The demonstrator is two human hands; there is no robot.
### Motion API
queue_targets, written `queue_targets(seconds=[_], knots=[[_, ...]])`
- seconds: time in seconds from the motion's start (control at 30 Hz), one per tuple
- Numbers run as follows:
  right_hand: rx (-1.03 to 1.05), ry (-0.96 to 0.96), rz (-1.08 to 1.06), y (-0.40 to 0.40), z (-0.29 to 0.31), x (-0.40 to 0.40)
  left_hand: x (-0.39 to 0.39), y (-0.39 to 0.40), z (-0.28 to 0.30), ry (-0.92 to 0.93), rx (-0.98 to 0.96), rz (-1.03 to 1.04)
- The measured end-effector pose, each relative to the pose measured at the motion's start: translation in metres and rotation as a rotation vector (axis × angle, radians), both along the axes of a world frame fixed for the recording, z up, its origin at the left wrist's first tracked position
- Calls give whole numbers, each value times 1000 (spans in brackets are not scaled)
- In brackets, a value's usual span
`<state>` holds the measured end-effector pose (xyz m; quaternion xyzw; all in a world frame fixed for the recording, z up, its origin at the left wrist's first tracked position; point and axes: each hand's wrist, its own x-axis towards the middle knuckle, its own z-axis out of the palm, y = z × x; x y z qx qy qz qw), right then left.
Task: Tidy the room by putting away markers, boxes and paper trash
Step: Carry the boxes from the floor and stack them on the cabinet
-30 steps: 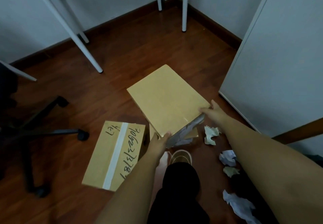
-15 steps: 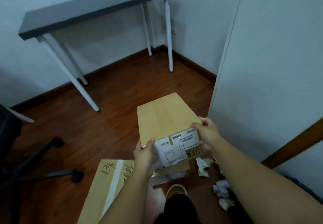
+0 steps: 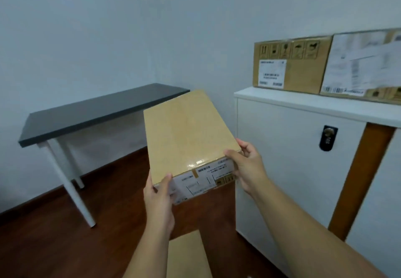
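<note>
Both hands grip the cardboard box in the air, near-end corners: left hand has thumb on top and fingers underneath, right hand wraps the right corner. We see white shipping labels on the box's near face. It sits just left of the white cabinet, below its top. Two larger labelled cartons stand on the cabinet. Another box lies on the wood floor below. Black-topped counter stands left, by the wall.
</note>
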<state>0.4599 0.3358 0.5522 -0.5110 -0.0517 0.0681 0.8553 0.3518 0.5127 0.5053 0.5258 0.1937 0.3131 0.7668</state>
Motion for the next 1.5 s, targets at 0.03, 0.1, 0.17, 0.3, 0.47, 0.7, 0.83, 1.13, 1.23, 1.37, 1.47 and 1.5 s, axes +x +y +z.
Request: queue_targets(seconds=[0.03,0.1,0.17,0.3,0.47,0.7,0.83,1.13,1.23,1.37,1.47,1.5], knots=[[12,-23,-6,-5,13,-1,3,-1,10,-17,12,-7],[42,-62,-13,-16,38,-5,9,-3,29,-51,33,-29],[69,-104,-18,-26,61,-10,14,-5,49,-97,68,-50],[131,-189,-72,-45,105,-17,26,-16,92,-226,124,-101],[175,-319,-164,-74,158,-26,45,-37,158,-351,159,-208],[111,-480,-356,-118,223,-32,84,-75,255,-441,273,-379],[5,-497,-455,-140,245,-26,118,-88,294,-444,368,-475],[-598,-630,-652,-176,280,20,194,-100,319,-427,609,-447],[-769,-596,-726,-181,282,43,214,-109,318,-416,813,-366],[-885,-540,-900,-182,273,70,244,-125,298,-349,1292,-248],[-1015,-588,-1025,-184,262,91,267,-128,285,-230,1509,-167],[-1058,-620,-1034,-186,257,98,273,-129,281,-193,1551,-152]])
